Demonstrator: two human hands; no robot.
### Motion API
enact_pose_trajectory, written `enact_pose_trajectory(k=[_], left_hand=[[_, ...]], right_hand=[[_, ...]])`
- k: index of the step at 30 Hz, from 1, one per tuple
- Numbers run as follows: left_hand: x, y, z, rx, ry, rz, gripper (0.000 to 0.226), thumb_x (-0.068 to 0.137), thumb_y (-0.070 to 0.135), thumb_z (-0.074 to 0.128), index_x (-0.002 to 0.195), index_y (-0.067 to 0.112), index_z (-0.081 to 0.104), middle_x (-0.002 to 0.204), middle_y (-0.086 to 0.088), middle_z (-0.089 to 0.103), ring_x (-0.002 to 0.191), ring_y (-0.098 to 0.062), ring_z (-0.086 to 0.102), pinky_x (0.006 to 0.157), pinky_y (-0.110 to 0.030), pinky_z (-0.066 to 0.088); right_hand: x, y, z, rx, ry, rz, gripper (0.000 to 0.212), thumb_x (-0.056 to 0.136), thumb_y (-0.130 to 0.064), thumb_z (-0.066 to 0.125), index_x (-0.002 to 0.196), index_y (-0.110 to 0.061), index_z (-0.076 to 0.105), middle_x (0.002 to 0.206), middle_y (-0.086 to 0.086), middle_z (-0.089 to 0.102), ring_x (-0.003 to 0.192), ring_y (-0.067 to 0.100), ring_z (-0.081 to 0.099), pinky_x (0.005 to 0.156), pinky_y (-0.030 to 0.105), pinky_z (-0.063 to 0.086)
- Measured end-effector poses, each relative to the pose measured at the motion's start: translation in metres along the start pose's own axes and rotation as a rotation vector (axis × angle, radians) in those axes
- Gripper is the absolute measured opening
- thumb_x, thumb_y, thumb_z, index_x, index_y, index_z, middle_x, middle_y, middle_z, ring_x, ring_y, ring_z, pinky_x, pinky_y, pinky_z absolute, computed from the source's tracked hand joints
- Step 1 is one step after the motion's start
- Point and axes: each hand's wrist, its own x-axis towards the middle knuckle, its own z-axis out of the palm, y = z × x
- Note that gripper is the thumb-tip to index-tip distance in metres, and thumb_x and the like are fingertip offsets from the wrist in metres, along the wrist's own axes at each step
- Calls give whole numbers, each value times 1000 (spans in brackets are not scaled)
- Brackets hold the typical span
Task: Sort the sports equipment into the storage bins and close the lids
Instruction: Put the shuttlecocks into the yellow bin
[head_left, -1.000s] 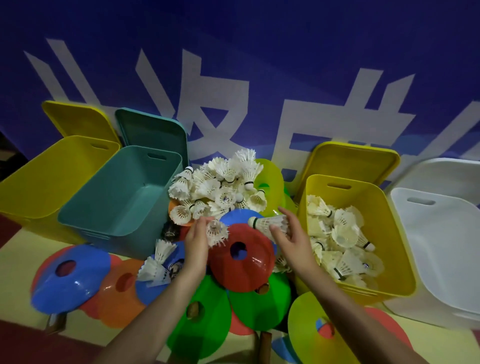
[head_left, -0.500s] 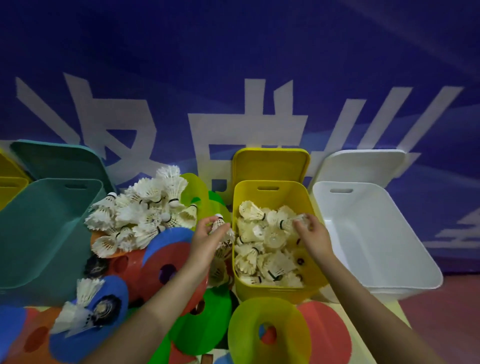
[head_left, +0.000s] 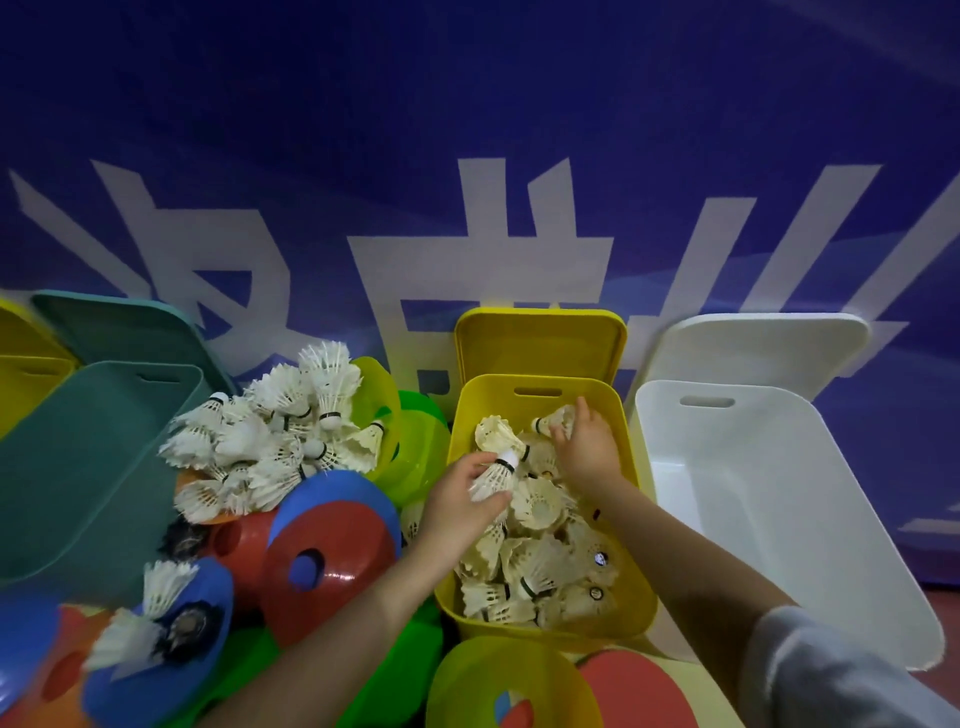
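While over the yellow bin (head_left: 640, 525), left hand (head_left: 464, 501) fingers (head_left: 485, 500) pinching a shuttlecock (head_left: 493, 477)

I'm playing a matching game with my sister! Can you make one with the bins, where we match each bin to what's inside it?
Things:
1. yellow bin
2. white bin
3. teal bin
4. left hand

States:
a. holds a shuttlecock
b. nothing visible inside
c. full of shuttlecocks
d. inside hidden from view

Pairs: 1-c, 2-b, 3-d, 4-a
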Motion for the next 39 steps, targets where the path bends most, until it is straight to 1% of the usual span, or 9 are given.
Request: enact_pose_trajectory(k=[2,6,14,21,24,26,29,36,39], left_hand=[[6,0,2,55,24,35,43,81,17,71,121,25,56,117,10,55,106,1,48,75,-1,35],[21,-2,6,191,9,90,41,83,18,67,123,24,56,122,5,55,114,-9,50,93,-23,40],[62,-11,38,329,-19,128,33,86,24,67,118,20,61,120,-1,56,110,-15,53,88,-24,42],[73,-37,44,441,-99,40,30,91,26,61,118,15,67,126,-4,62,115,-21,58,94,-30,47],[69,-23,42,476,-31,139,29,91,28,59,116,16,66,123,-2,59,113,-22,55,95,-32,44],[60,-12,36,455,9,205,28,92,28,58,117,18,64,124,-2,55,115,-21,52,96,-32,41],[41,1,18,344,32,298,26,91,24,60,116,20,63,124,-1,52,116,-16,48,97,-27,37],[-13,-20,-57,143,116,318,24,92,15,57,113,26,62,115,7,50,109,-14,51,96,-33,43],[-28,-52,-93,132,153,271,25,92,12,56,111,27,61,116,2,52,107,-16,55,93,-37,47]], right_hand=[[8,9,5,-144,-65,27,65,98,-43,38,148,-6,19,149,18,32,137,32,29,115,43,23],[8,4,1,-138,-75,-3,70,98,-43,39,149,-2,15,151,20,25,139,34,24,116,41,19],[-31,30,-35,-97,287,-334,51,86,-33,49,130,-7,52,129,18,52,125,36,42,106,50,37],[-51,54,-46,67,227,-118,54,95,-20,48,145,-7,31,143,12,40,132,27,34,108,36,31],[-55,61,-44,195,147,111,51,98,-34,41,143,-10,38,139,11,47,129,27,43,104,38,35],[-56,61,-45,289,77,195,55,93,-51,32,131,-17,52,124,9,60,112,25,58,91,36,45],[-59,59,-48,271,64,207,46,96,-47,33,124,-18,57,117,8,64,103,24,61,88,39,49],[-100,16,-47,63,292,-65,43,96,-24,46,137,-9,45,130,14,51,123,30,42,100,41,36],[-123,-24,-33,128,256,-216,41,95,-21,49,135,-11,48,129,10,53,125,25,43,101,34,35]])
